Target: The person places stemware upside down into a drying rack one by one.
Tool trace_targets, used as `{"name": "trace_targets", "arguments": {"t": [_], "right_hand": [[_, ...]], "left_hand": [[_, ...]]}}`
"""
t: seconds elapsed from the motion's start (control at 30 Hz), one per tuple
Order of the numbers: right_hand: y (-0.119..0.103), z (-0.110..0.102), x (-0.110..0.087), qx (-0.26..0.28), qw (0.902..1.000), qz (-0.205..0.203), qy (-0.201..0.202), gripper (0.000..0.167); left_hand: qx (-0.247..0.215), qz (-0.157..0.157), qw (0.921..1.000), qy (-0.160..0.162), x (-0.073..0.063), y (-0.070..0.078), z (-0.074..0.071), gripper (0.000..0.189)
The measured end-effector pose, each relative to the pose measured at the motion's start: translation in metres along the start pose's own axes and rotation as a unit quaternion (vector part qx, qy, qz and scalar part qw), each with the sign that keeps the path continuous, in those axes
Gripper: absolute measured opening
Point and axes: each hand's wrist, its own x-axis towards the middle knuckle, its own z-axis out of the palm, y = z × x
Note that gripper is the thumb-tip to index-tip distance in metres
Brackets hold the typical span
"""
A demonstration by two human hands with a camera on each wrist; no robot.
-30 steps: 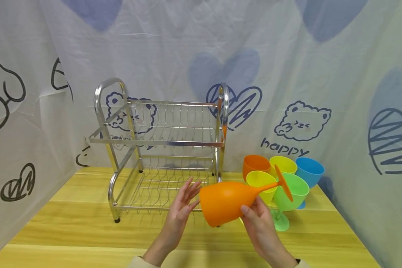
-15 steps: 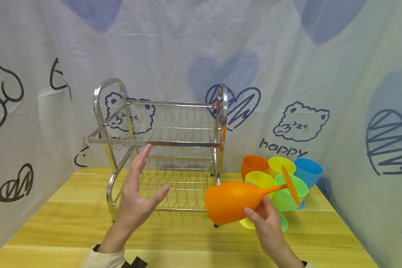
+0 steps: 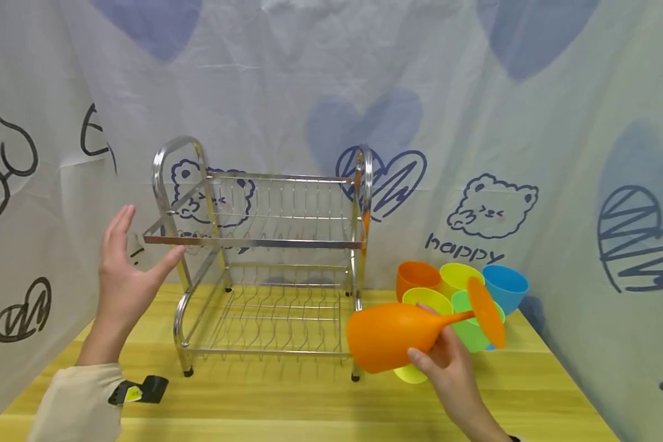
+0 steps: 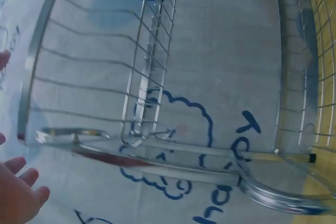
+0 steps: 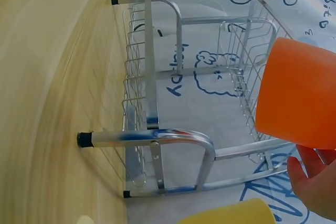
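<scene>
My right hand (image 3: 447, 362) grips an orange plastic goblet (image 3: 389, 337) by the lower bowl near its stem. The goblet lies on its side in the air, mouth toward the left and round foot toward the right. In the right wrist view its orange bowl (image 5: 299, 95) shows above my fingertips. My left hand (image 3: 124, 282) is raised at the left end of a two-tier metal dish rack (image 3: 254, 244), thumb and fingers spread apart and holding nothing. The left wrist view catches its fingertips (image 4: 23, 182) beside the rack's upper tier.
Behind the held goblet at the right stand several more goblets: an orange one (image 3: 417, 277), yellow ones (image 3: 426, 299), a green one (image 3: 469, 328) and a blue one (image 3: 505, 287). A patterned white cloth (image 3: 287, 73) hangs around the wooden table (image 3: 243, 405).
My left hand has let go of the space by the goblet's mouth and moved left, past the rack's front to its left end. The goblet has shifted slightly right in my right hand.
</scene>
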Motion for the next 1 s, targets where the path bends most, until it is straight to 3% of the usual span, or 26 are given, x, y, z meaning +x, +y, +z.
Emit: {"name": "trace_targets", "arguments": {"t": [0.13,0.37,0.6,0.77,1.0], "right_hand": [[-0.002,0.000,0.000,-0.029,0.9996,-0.004,0.004,0.053],[-0.009,-0.002,0.001,-0.073,0.9972,-0.014,0.001,0.055],[-0.024,-0.009,0.016,-0.093,0.9886,-0.115,-0.027,0.060],[-0.042,-0.010,0.035,-0.100,0.9771,-0.178,-0.061,0.062],[-0.063,0.001,0.056,-0.142,0.9737,-0.147,-0.100,0.058]], "left_hand": [[-0.027,-0.050,0.9968,-0.056,0.007,-0.015,-0.003,0.088],[-0.065,-0.049,0.9865,-0.142,0.021,-0.027,-0.009,0.089],[-0.093,-0.060,0.9692,-0.220,0.035,-0.036,-0.013,0.093],[-0.066,-0.063,0.9658,-0.243,0.037,-0.041,-0.014,0.093],[-0.058,-0.080,0.9614,-0.257,0.040,-0.050,-0.013,0.085]]}}
